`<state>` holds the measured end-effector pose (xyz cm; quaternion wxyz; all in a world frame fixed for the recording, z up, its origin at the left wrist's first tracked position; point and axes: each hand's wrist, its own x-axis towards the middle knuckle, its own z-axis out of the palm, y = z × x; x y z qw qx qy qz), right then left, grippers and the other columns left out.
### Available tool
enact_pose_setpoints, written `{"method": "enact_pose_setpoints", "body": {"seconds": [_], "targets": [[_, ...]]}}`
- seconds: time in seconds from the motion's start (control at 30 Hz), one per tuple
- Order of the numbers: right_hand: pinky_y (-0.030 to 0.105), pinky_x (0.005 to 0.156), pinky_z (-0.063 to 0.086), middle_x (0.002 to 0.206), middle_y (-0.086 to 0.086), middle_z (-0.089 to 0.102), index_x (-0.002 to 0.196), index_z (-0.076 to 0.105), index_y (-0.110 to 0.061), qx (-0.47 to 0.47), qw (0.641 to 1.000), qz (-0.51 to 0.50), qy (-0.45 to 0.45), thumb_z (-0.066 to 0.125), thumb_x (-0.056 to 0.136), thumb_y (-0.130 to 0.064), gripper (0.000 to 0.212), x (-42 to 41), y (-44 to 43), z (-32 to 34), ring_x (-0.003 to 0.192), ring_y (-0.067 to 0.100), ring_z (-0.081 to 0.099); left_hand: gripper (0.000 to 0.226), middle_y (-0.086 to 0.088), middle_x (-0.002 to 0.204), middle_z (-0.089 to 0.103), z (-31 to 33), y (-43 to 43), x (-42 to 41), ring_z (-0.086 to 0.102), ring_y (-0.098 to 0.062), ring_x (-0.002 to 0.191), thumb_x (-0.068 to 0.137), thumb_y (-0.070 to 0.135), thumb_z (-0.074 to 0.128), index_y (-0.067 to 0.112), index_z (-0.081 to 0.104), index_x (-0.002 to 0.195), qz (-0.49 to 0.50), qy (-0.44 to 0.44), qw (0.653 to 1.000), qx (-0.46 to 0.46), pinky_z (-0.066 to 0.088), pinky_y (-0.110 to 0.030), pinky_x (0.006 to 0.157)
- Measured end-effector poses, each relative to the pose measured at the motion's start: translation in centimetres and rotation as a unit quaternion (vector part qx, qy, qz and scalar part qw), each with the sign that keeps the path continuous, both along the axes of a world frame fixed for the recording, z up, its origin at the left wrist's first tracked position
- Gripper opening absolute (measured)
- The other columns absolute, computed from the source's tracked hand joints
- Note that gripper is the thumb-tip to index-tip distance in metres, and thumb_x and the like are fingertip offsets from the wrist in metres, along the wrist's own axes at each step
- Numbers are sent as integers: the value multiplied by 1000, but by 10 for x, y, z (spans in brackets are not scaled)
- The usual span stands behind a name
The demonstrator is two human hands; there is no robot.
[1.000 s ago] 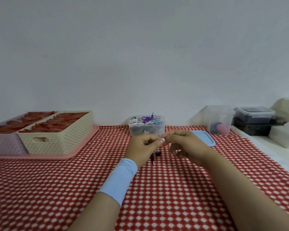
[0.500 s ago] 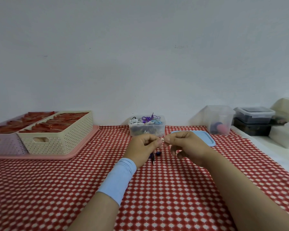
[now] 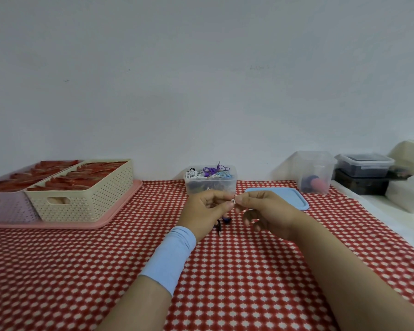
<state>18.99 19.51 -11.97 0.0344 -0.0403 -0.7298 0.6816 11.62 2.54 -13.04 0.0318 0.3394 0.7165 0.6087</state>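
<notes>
Right hand [image 3: 269, 212] now slightly farther from left hand [image 3: 204, 211], both pinching small white piece [image 3: 233, 201] between them.

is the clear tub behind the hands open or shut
Open: cords stick up past the rim of the tub; a blue lid lies beside it.

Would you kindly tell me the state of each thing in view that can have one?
left hand: pinches the small white piece.
right hand: pinches it from the other side.
small white piece: held above the cloth between both hands.
dark cord: hangs below the left hand.
clear box of cables: open, filled.
blue lid: off, lying flat on the cloth.
cream basket: open-topped, filled with red things.
dark-filled tub: lid on.
</notes>
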Motion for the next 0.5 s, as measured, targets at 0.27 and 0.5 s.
{"method": "enact_pose_setpoints", "body": {"seconds": [0.27, 0.5], "targets": [[22, 42, 36, 86, 6, 68, 86, 75, -16, -1, 1000, -8, 7, 62, 99, -25, 20, -4, 0, -3, 57, 16, 57, 15, 2, 86, 76, 0, 1, 0, 72, -10, 84, 83, 4, 75, 13, 73, 94, -8, -9, 1000, 14, 55, -17, 73], [25, 50, 40, 85, 6, 75, 96, 79, -12, 31, 999, -26, 26, 73, 88, -17, 11, 0, 1, -1, 58, 13, 58, 20, 3, 86, 76, -2, 0, -6, 72, -9, 82, 78, 7, 80, 15, 72, 93, 11, 21, 1000, -16, 56, -19, 78]]}}
